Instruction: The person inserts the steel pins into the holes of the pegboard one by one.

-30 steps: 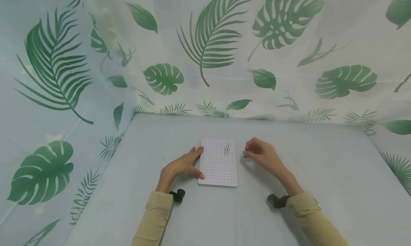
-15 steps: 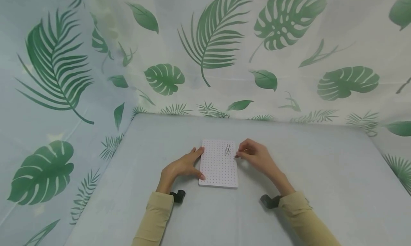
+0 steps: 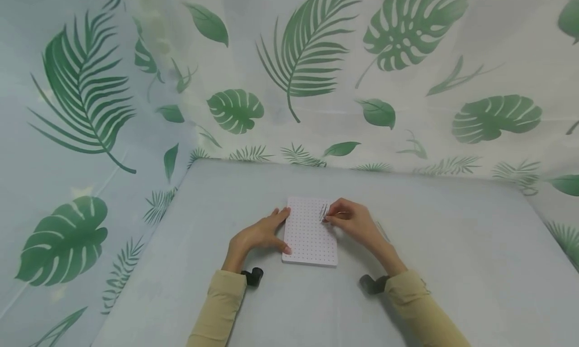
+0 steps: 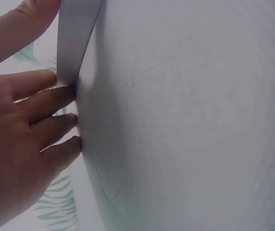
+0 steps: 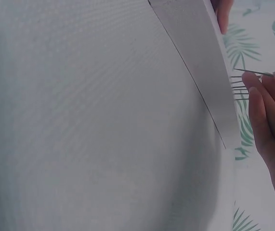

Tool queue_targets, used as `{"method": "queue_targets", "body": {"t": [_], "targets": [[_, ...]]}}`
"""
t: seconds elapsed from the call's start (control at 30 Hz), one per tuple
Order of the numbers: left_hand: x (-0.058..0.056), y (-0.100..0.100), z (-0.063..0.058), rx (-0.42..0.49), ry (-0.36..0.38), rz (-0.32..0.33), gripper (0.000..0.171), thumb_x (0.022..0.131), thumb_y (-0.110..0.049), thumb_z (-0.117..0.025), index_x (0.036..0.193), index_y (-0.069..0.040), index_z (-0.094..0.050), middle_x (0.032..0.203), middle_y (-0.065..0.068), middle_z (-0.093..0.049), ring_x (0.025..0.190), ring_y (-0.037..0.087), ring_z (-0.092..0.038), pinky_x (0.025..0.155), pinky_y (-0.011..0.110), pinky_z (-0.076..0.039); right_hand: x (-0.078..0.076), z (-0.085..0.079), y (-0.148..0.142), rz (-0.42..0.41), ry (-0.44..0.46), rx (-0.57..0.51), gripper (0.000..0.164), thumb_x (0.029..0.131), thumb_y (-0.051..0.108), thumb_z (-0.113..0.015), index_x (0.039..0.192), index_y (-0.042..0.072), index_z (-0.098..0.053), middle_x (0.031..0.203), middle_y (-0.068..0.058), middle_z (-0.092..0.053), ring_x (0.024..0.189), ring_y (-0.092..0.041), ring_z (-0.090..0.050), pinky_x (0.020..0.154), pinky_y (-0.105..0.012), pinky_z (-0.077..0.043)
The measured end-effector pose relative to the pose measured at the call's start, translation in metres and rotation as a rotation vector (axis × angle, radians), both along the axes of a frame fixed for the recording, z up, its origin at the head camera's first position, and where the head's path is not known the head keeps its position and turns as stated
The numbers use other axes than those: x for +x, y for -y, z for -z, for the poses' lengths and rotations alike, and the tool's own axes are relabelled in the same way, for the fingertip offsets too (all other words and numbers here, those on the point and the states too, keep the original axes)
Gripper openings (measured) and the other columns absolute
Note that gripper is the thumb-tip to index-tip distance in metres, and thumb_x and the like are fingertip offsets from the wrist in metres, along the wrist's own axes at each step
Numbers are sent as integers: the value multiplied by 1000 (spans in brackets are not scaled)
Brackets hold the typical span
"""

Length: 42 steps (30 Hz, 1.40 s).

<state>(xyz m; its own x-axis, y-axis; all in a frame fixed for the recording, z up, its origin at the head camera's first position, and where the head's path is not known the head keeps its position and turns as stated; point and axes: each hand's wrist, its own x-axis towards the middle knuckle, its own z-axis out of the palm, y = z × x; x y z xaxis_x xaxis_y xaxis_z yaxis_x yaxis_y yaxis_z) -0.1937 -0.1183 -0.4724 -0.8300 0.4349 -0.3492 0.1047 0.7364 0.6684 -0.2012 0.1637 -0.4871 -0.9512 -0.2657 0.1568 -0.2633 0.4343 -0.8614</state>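
Observation:
A white board (image 3: 308,241) dotted with rows of small holes lies on the table. My left hand (image 3: 257,235) rests along its left side, fingers fairly straight and spread, with the thumb on the near left corner. Several thin metal pins (image 3: 322,210) stand up from the holes near the far right corner. Beside them my right hand (image 3: 355,222) pinches another thin pin (image 5: 241,70) between thumb and fingertips, just over the board. In the right wrist view this pin slants across near the standing ones.
Thin, light slivers (image 3: 382,231) lie on the table right of my right wrist. The pale table (image 3: 452,246) meets leaf-printed cloth (image 3: 407,131) at the back and left. Each wrist carries a black camera mount (image 3: 373,284).
My right hand has moved left from beside the board to over its right edge, bringing the pin close to the standing pins. My left hand keeps its place on the board.

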Motion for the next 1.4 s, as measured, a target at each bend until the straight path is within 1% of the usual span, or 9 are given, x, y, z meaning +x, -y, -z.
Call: {"method": "queue_targets", "body": {"t": [0.27, 0.47, 0.7, 0.77, 0.97, 1.17, 1.27, 1.33, 1.4], "targets": [[-1, -3, 0, -13, -7, 10, 110, 79, -28, -90, 165, -14, -24, 172, 15, -15, 160, 32, -14, 128, 52, -19, 0, 0, 2, -14, 0, 22, 13, 86, 1, -79, 94, 6, -70, 94, -10, -77, 87, -22, -77, 75, -16, -55], [-1, -4, -2, -30, -9, 4, 109, 79, -29, -90, 165, -16, -24, 172, 15, -16, 160, 33, -15, 127, 54, -20, -1, 1, 1, 3, -10, 42, 14, 86, 0, -79, 95, 6, -70, 95, -10, -77, 87, -21, -77, 76, -17, -57], [-2, -3, -3, -30, -16, 10, 109, 79, -28, -90, 165, -14, -24, 172, 15, -16, 160, 33, -15, 128, 53, -20, -2, 0, 5, 1, -35, 69, 14, 86, -1, -79, 94, 7, -72, 94, -7, -77, 88, -21, -76, 82, -25, -60], [-2, -3, -3, -30, -17, 13, 109, 79, -28, -90, 165, -14, -24, 172, 15, -16, 160, 32, -15, 128, 53, -20, -1, 0, 7, 4, -43, 88, 14, 86, 0, -80, 93, 8, -72, 93, -5, -76, 88, -19, -75, 82, -25, -60], [-1, -3, -3, -37, -20, 9, 109, 79, -29, -90, 165, -14, -25, 172, 16, -16, 159, 33, -16, 127, 53, -21, 0, -1, 13, 8, -67, 132, 13, 85, -1, -79, 92, 8, -73, 92, -4, -75, 86, -19, -73, 83, -33, -61], [-1, -3, -2, -36, -13, -2, 110, 78, -28, -90, 165, -15, -24, 172, 16, -16, 159, 33, -16, 127, 53, -21, 4, 0, 13, 39, -42, 174, 14, 85, 2, -80, 96, 8, -73, 94, -5, -76, 89, -20, -73, 85, -38, -61], [-1, -3, -1, -32, -8, -6, 110, 78, -27, -91, 165, -14, -24, 172, 16, -15, 159, 33, -16, 127, 53, -21, 5, 1, 6, 39, -29, 175, 15, 86, 4, -80, 98, 6, -72, 94, -6, -76, 89, -20, -73, 84, -37, -61], [0, -3, -1, -30, -7, -4, 110, 78, -27, -91, 165, -14, -25, 172, 16, -16, 159, 33, -16, 127, 53, -21, 5, 1, -1, 37, -4, 178, 16, 86, 4, -80, 101, 6, -72, 95, -6, -77, 90, -20, -74, 84, -35, -61], [0, -2, -1, -30, -8, -3, 110, 78, -27, -91, 165, -14, -25, 172, 16, -16, 159, 34, -16, 127, 53, -21, 6, -2, -8, 30, 17, 190, 17, 88, 4, -78, 104, 5, -72, 97, -7, -78, 91, -22, -75, 85, -37, -61]]}}
